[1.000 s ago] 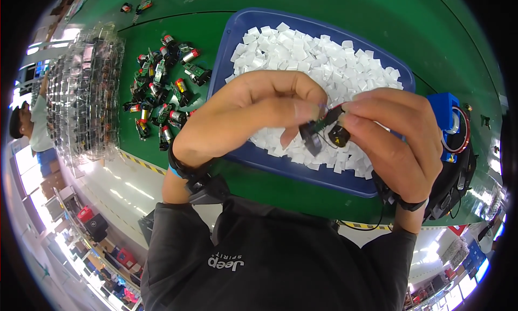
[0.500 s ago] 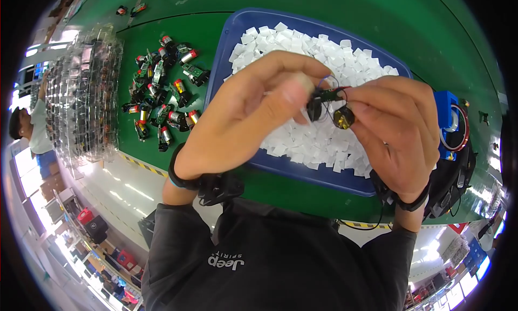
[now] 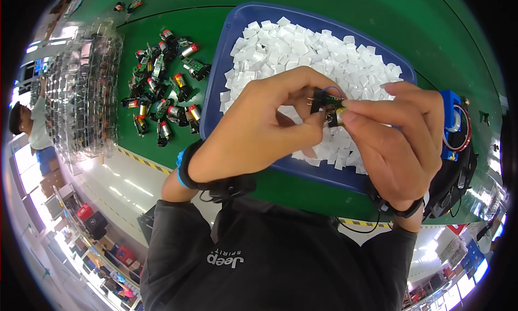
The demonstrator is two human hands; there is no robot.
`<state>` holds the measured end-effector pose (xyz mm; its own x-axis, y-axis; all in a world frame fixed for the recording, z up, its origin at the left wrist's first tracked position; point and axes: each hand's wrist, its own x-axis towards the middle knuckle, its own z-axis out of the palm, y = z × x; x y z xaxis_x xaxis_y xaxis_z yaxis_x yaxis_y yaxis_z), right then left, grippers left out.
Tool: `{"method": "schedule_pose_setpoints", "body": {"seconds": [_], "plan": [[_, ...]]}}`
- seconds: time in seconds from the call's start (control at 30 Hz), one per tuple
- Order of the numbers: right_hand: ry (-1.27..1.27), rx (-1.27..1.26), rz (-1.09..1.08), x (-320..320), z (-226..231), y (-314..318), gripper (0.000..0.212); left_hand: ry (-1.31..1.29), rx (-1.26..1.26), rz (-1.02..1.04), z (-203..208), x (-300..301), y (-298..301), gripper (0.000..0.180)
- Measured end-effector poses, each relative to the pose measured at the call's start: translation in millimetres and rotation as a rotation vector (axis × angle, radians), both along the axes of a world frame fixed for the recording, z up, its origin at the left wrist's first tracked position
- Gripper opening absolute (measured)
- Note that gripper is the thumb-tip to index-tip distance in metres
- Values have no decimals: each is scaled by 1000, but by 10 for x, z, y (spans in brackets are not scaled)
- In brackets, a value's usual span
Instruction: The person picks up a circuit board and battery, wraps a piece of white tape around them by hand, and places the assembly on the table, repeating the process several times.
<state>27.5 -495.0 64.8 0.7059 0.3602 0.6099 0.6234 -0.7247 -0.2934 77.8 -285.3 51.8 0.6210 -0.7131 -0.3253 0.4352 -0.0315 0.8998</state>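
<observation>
Over the tub, my left hand (image 3: 264,125) pinches the black end of a small circuit board assembly (image 3: 333,101) between thumb and fingers. Thin metal pins stick out of that end toward my palm. My right hand (image 3: 398,138) grips the other end with its fingertips. A yellow-and-black cylindrical part (image 3: 334,118) lies close along the board, partly hidden by my fingers. A thin blue wire loops above it. Under both hands is a blue plastic tub (image 3: 216,79) full of small white square pieces (image 3: 302,46).
Several similar board assemblies with red and yellow cylinders (image 3: 179,84) lie on the green table (image 3: 178,22) left of the tub. Stacked clear plastic trays (image 3: 83,95) stand farther left. A blue device with a wire coil (image 3: 452,122) sits on the right; another person (image 3: 38,125) is at far left.
The cylindrical part hung apart from the board on its wires; now it lies against the board. My left hand has moved from beside the assembly to a pinch on its black end.
</observation>
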Motion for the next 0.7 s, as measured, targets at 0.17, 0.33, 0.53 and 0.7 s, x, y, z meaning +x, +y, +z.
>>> {"method": "schedule_pose_setpoints", "body": {"seconds": [0.17, 0.33, 0.53, 0.7], "plan": [[37, -7, -25, 6, 15, 19, 27, -245, 75, 90, -13, -52, 6, 37], [34, -19, -32, 5, -6, 40, 28, -362, 143, -1, 19, 5, 18, 33], [113, 217, -37, 19, 86, 45, 27, -116, -25, 131, 78, 35, 5, 34], [530, 576, -10, -62, 101, 13, 23, -184, -302, 245, -58, 20, 18, 33]]}}
